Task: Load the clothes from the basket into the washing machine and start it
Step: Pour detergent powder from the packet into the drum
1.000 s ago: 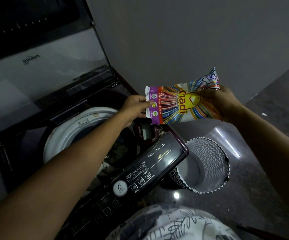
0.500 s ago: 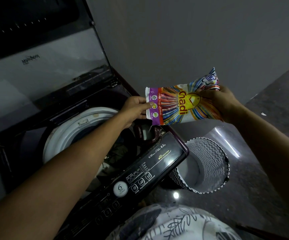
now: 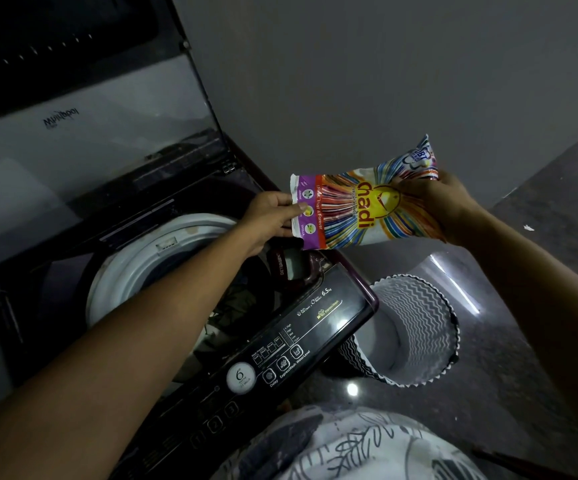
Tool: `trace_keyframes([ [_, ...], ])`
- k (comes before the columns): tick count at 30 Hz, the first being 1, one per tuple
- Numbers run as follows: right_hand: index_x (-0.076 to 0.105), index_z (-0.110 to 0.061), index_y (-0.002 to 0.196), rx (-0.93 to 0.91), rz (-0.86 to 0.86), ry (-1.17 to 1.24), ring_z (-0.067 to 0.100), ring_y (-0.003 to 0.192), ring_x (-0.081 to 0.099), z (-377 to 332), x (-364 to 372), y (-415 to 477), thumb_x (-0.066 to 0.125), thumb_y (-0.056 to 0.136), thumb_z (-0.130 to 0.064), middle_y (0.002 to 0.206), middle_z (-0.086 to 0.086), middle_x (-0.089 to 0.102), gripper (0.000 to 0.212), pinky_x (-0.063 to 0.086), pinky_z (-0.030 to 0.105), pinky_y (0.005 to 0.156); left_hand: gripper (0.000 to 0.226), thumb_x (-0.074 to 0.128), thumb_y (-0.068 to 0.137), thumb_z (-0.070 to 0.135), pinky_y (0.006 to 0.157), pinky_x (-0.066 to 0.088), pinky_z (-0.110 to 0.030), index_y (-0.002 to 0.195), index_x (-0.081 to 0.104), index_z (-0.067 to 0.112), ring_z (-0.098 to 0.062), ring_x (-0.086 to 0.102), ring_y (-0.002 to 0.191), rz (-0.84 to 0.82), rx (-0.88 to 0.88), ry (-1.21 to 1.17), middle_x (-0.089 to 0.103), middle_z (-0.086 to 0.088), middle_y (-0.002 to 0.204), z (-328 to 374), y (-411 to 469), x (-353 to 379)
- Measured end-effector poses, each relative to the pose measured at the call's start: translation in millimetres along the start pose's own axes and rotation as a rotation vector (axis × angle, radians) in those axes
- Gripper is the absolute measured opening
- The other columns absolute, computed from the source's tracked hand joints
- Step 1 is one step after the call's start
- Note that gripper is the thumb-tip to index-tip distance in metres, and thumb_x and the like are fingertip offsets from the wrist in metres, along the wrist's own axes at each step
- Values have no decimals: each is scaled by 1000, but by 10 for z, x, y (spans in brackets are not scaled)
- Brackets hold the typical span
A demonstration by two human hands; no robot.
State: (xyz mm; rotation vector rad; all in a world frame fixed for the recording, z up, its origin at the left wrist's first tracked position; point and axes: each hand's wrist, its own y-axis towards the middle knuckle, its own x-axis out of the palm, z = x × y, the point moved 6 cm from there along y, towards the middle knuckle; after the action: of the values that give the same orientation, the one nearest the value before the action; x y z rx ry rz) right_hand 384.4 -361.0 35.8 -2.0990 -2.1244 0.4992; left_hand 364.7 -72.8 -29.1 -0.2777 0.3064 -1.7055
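Hands: left hand (image 3: pixel 275 216) pinches the packet's (image 3: pixel 349 216) left end; right hand (image 3: pixel 445 206) grips its right end.
Clothes: dark heap (image 3: pixel 242 304) in the drum (image 3: pixel 135 268), beneath the left forearm.
Washer (image 3: pixel 315 323): lid (image 3: pixel 90 140) raised.
Packet: held above the tray (image 3: pixel 292 266) at the washer's front right corner.
Basket (image 3: pixel 422 323): on the floor, just beside the washer's right side.

Washing machine (image 3: pixel 280 341) open — dark clothes (image 3: pixel 242 303) inside, zigzag basket (image 3: pixel 415 327) beside.

Glossy, seemingly plastic detergent packet (image 3: pixel 356 211)
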Motion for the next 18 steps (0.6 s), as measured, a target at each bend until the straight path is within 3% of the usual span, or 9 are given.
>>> trace_keyframes([
  [3, 70, -14, 114, -4, -13, 5, 30, 91, 76, -14, 28, -10, 77, 86, -21, 103, 9, 78, 30, 62, 42, 77, 18, 71, 93, 22, 76, 63, -34, 109, 70, 15, -17, 77, 86, 7, -3, 4, 79, -2, 94, -22, 7, -11],
  [8, 70, -17, 109, -2, -45, 1, 27, 88, 77, -33, 55, -11, 75, 87, -20, 100, 7, 78, 23, 63, 36, 69, 10, 71, 93, 21, 65, 60, -26, 103, 70, 20, -13, 77, 82, 4, 3, -9, 80, 1, 89, -37, -2, -28],
  [13, 68, -12, 118, 6, -31, -1, 31, 95, 75, -25, 60, 15, 76, 87, -20, 107, 11, 77, 33, 61, 45, 82, 17, 72, 93, 22, 66, 60, -27, 108, 70, 16, -15, 77, 84, 16, 6, -12, 80, 0, 92, -42, 7, -44],
  [18, 68, -10, 118, 1, -25, 13, 32, 94, 76, -27, 62, 15, 75, 88, -18, 106, 11, 77, 32, 62, 44, 80, 19, 71, 93, 23, 68, 60, -27, 111, 70, 15, -16, 77, 86, 2, 7, -9, 79, -2, 94, -50, 0, -39],
])
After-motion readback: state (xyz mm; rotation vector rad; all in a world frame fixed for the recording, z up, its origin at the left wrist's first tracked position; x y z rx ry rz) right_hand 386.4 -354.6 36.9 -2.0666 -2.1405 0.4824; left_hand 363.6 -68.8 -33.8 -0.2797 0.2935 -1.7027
